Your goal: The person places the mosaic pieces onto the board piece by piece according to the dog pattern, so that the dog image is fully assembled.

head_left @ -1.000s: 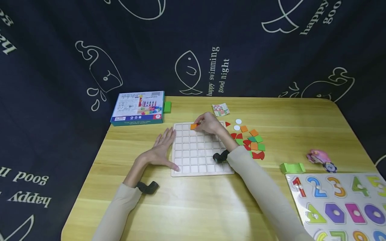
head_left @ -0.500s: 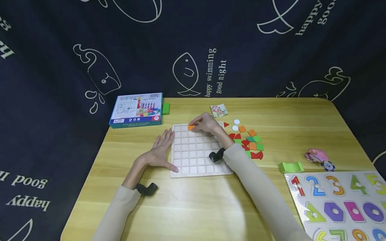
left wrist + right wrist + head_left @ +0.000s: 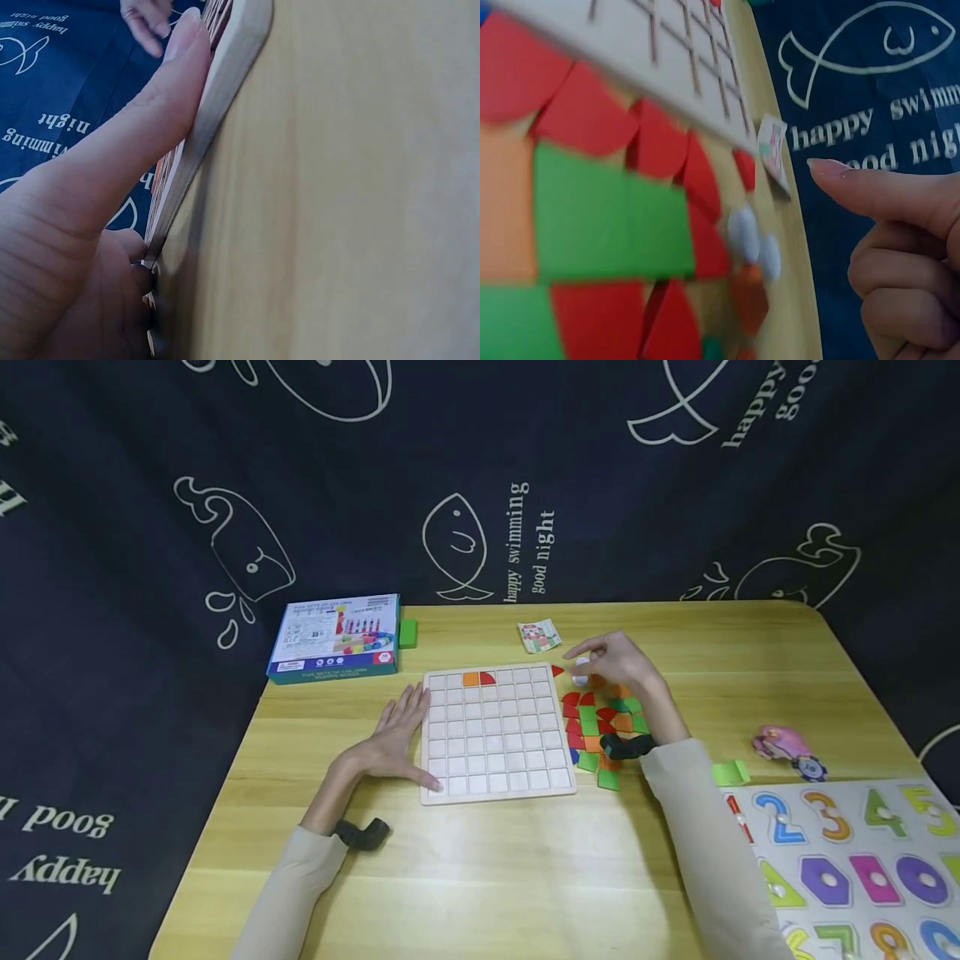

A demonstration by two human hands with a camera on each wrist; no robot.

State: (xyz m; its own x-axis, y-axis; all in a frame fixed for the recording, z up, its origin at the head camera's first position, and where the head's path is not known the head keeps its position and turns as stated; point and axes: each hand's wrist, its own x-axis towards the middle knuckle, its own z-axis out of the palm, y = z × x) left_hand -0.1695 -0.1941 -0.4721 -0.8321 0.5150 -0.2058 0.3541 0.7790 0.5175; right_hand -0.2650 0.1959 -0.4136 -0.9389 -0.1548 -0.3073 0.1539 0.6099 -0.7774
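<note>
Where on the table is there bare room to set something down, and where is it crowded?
Bare: the near table, bordered by the board and sleeves; the far right stretch beyond the pink toy. Crowded: the board's right side, where loose pieces lie beneath the right hand, and the near right corner, covered by the puzzle.

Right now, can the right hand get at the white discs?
Probably yes: the right hand is close by and appears to hold nothing, and in the right wrist view nothing lies on top of the white discs.
</note>
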